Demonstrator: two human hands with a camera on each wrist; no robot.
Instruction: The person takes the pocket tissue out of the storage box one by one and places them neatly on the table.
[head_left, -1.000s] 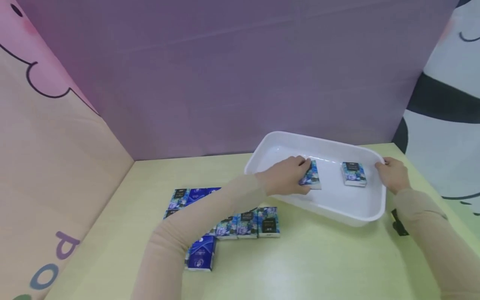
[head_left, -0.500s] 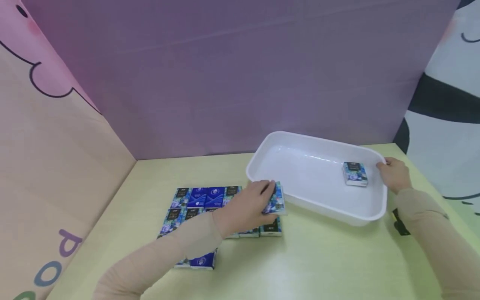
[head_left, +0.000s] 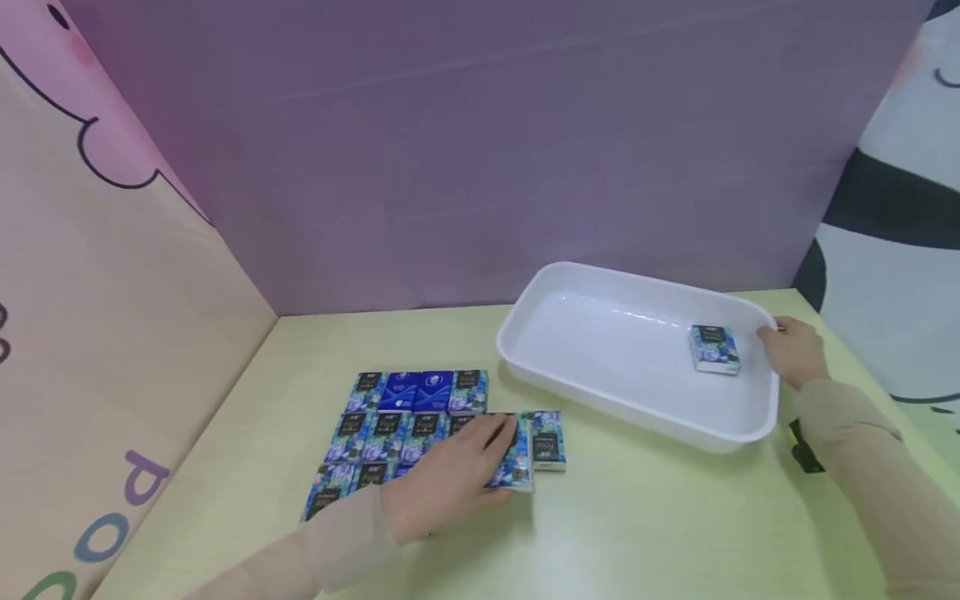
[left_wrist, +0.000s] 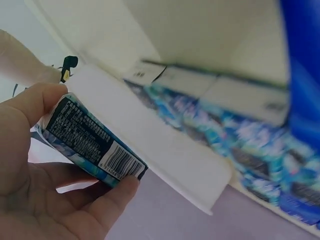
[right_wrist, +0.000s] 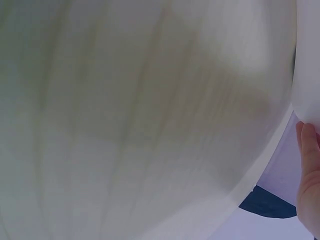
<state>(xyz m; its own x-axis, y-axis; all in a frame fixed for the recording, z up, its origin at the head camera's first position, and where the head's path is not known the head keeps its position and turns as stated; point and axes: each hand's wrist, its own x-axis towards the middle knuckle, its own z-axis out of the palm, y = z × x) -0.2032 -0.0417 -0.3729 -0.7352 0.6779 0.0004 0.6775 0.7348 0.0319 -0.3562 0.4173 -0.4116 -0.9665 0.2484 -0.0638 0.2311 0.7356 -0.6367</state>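
In the head view my left hand (head_left: 438,483) pinches a floral pocket tissue pack (head_left: 519,462) between thumb and fingers, close over the right part of the rows of packs. The left wrist view shows this pack's barcode side, tilted toward the camera. On the table, several floral and dark blue tissue packs lie side by side in rows, including a blue pack (head_left: 435,392) at the back and a floral pack (head_left: 548,442) at the right end. My right hand (head_left: 795,350) grips the right rim of a white plastic tub (head_left: 600,342). One floral pack (head_left: 715,350) lies inside it.
A small black and yellow object (head_left: 806,450) lies on the table beside the right forearm. Behind the tub rises a purple wall (head_left: 480,167), and printed panels stand at both sides. The pale yellow table (head_left: 637,533) extends in front.
My left hand has lifted a floral tissue pack out of the tub and carried it left and toward me, over the rows. The right hand has stayed on the rim.
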